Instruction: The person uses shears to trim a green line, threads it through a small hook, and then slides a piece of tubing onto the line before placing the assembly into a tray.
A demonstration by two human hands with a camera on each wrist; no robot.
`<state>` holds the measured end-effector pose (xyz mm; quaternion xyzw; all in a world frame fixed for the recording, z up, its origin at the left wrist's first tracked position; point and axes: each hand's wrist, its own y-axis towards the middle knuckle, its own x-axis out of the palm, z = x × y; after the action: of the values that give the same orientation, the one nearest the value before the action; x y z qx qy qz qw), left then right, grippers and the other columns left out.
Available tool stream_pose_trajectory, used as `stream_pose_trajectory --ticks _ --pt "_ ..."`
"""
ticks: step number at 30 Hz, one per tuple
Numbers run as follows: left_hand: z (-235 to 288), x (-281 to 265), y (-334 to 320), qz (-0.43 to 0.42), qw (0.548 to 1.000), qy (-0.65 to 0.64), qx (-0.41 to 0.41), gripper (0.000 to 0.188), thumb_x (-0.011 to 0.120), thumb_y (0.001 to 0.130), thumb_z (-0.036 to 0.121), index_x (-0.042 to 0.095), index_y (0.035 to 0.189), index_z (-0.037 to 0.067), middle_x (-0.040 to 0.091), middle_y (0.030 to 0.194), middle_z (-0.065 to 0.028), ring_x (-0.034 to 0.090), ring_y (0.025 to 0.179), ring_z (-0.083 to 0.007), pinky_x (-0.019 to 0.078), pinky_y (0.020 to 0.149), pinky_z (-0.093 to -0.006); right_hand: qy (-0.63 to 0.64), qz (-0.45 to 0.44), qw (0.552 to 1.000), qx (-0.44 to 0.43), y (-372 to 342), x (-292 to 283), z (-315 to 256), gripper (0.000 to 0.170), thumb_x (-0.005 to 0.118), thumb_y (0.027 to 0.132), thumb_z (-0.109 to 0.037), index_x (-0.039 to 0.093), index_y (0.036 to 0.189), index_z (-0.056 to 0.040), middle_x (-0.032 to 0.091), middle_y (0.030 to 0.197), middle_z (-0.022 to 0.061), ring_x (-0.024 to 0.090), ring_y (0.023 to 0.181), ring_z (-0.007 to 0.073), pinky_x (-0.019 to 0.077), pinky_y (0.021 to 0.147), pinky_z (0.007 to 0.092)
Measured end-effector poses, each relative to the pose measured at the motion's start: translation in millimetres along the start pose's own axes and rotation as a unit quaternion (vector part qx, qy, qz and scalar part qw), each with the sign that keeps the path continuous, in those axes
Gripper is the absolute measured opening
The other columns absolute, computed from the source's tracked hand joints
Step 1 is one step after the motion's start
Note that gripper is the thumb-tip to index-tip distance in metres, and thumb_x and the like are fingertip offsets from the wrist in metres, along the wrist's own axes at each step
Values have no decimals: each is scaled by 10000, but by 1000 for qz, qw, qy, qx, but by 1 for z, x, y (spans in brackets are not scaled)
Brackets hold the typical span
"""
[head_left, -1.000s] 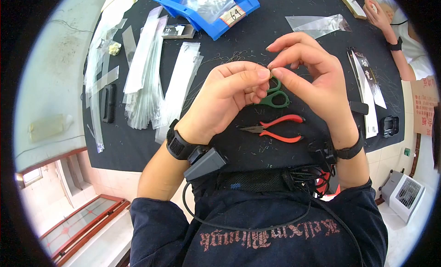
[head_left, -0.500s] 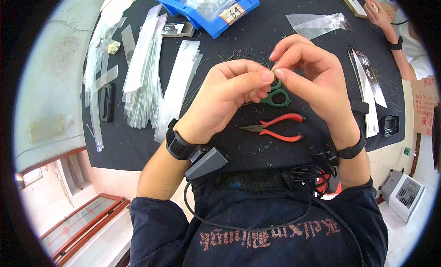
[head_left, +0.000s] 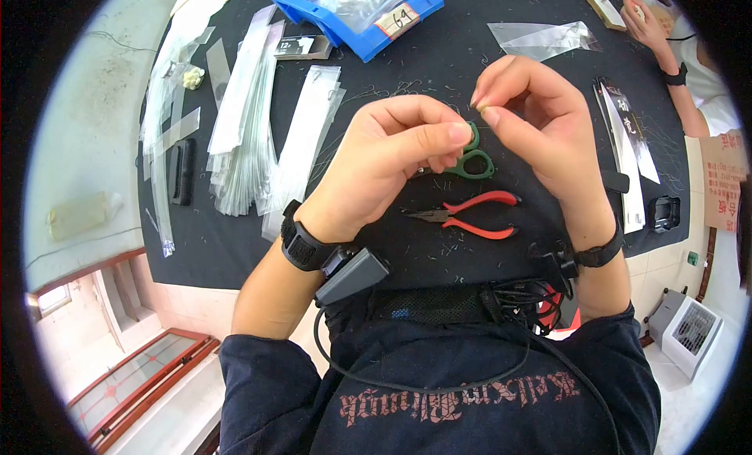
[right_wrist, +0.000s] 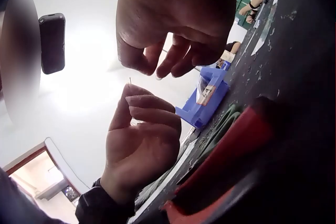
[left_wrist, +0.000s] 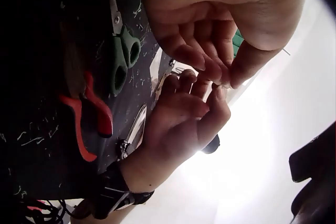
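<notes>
In the head view my left hand (head_left: 392,153) pinches a thin strand between thumb and forefinger; its short tip (right_wrist: 130,80) pokes up from the fingertips in the right wrist view. My right hand (head_left: 552,134) is raised just beside it, thumb and forefinger closed on a tiny pale piece (head_left: 482,109), too small to tell its kind. A small gap separates the two pinches. Green-handled scissors (head_left: 476,165) lie beneath the hands, partly covered by the left fingers. Nearer my body are needle-nose pliers (head_left: 492,231) with red handles, spread apart on the black cloth.
Stacks of clear plastic sleeves (head_left: 244,142) lie at left, near a black-and-white box (head_left: 304,48). A blue bin (head_left: 364,44) with plastic bags stands at the back. Right are a plastic bag (head_left: 540,40), printed packaging (head_left: 627,134) and another person's hand (head_left: 644,24). Thin offcuts litter the cloth.
The hands met at the fingertips earlier; now they are slightly apart. My right hand has shifted a little up and right. The scissors and pliers lie as before.
</notes>
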<state>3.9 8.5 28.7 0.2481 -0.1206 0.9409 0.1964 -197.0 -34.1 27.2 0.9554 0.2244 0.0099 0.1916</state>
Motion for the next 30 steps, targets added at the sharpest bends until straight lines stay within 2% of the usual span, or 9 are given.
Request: stream_pose_trajectory --ticks 7,10,12,15,17,19,21,24,30 --pt "2 -4 2 38 999 13 24 121 643 926 143 645 937 22 613 787 -19 553 708 -94 441 659 -231 -31 -1 1000 4 1 -4 -4 67 682 844 -58 629 879 -38 618 868 -16 538 778 45 423 697 200" --pt "1 -4 3 46 999 12 16 126 647 926 149 653 935 24 615 787 -16 551 707 -91 438 657 -230 -52 27 997 49 1 -7 -2 77 688 850 -73 642 906 -47 622 861 -23 546 771 49 419 691 201" --pt "2 -4 3 57 998 9 16 127 653 924 152 659 933 25 617 787 -15 552 706 -90 438 656 -229 -157 98 981 52 3 -9 -2 103 695 836 -70 655 930 -62 635 898 -16 560 805 61 420 689 206" --pt "1 -5 4 72 997 10 12 132 672 915 162 671 926 30 624 786 -12 558 707 -89 442 658 -228 -201 114 973 -26 5 -14 -3 146 693 816 -56 671 959 -79 642 970 -8 568 859 78 421 687 212" --pt "0 -6 4 68 997 25 -2 126 683 909 160 678 929 36 631 792 -8 565 713 -84 448 662 -223 -166 53 985 -17 5 -15 -9 160 683 818 -60 709 974 -87 638 1088 39 580 966 110 424 728 226" --pt "0 -6 5 73 996 42 10 130 699 898 164 685 928 38 642 793 -3 569 706 -74 452 659 -215 -139 15 990 -3 5 -11 -17 143 705 809 -98 721 950 -85 641 1096 60 586 1003 127 424 744 233" --pt "1 -5 5 59 994 88 -14 140 719 884 172 693 920 39 652 790 4 569 689 -63 452 648 -208 -192 -30 981 -22 5 -10 -22 149 745 775 -135 723 914 -88 646 1080 61 598 990 149 430 745 245" --pt "1 -5 5 55 993 102 -12 149 737 870 183 704 903 42 663 797 9 571 685 -50 447 637 -198 -194 -43 980 -8 5 -8 -20 96 748 765 -110 708 845 -77 645 1069 60 607 954 155 441 734 254" --pt "0 -8 5 36 993 107 -30 160 743 867 188 718 911 36 672 790 10 581 706 -45 449 637 -199 -222 -80 972 -6 8 -10 -22 72 727 786 -65 681 839 -47 643 1049 70 612 960 182 462 798 276"
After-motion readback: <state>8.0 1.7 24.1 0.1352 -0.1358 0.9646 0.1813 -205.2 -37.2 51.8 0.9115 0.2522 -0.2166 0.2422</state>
